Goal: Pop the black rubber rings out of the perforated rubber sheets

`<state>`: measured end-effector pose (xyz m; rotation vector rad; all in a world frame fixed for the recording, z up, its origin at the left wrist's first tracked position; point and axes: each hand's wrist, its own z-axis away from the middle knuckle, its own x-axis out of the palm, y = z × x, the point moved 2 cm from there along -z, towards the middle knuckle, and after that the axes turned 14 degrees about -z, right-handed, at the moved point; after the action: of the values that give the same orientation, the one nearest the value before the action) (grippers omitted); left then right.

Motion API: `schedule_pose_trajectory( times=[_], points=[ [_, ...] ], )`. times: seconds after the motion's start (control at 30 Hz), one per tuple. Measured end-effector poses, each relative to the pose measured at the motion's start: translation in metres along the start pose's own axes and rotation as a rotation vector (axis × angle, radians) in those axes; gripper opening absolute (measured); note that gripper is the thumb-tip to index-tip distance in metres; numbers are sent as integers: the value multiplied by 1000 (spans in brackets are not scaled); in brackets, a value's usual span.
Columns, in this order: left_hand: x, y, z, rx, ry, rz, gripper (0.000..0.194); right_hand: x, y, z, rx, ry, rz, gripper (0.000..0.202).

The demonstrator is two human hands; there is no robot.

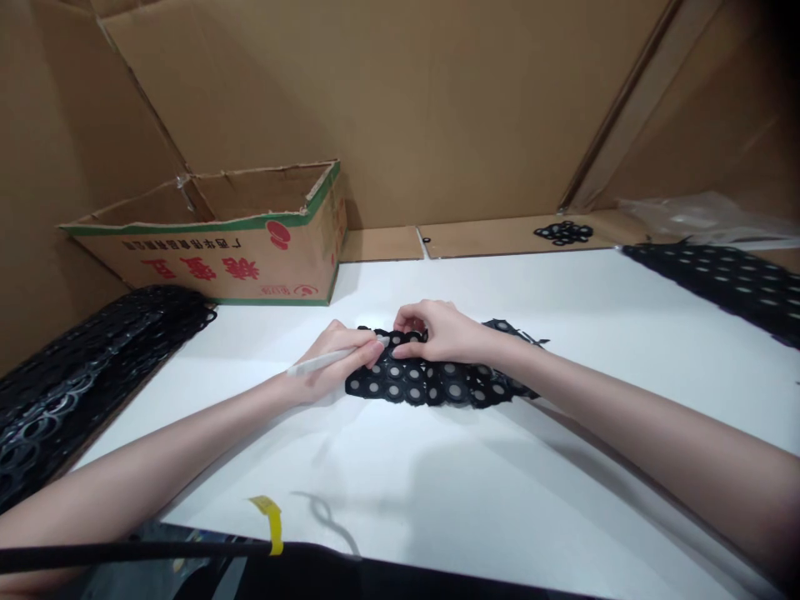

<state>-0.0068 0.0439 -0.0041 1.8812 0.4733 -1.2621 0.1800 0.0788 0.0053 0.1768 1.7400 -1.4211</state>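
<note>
A black sheet of rings with rows of round holes lies flat on the white table. My left hand is closed around a slim white pen-like tool, whose tip reaches the sheet's upper left part. The tool's exact kind does not show. My right hand rests over the sheet's upper edge, thumb and fingers curled toward each other at the rings. Whether a ring is pinched between those fingertips is hard to make out. My right hand and forearm hide part of the sheet.
An open cardboard box stands at the back left. Black ring sheets are piled at the left; another sheet lies at the right. Loose black rings sit at the back. A black cable with a yellow tag crosses the front.
</note>
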Motion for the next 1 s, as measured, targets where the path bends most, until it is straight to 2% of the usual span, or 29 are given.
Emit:
schedule_pose_trajectory(
  times=[0.13,0.33,0.6,1.0],
  points=[
    [-4,2,5,-36,40,46,45,-1,-6,3,10,-48,38,15],
    [-4,4,7,2,13,125,45,0,-10,4,47,-72,-6,13],
    [-5,5,7,-6,-4,87,44,1,-7,3,30,-67,-4,13],
    [-2,2,2,18,-96,146,49,2,-10,4,-13,-80,1,12]
  ],
)
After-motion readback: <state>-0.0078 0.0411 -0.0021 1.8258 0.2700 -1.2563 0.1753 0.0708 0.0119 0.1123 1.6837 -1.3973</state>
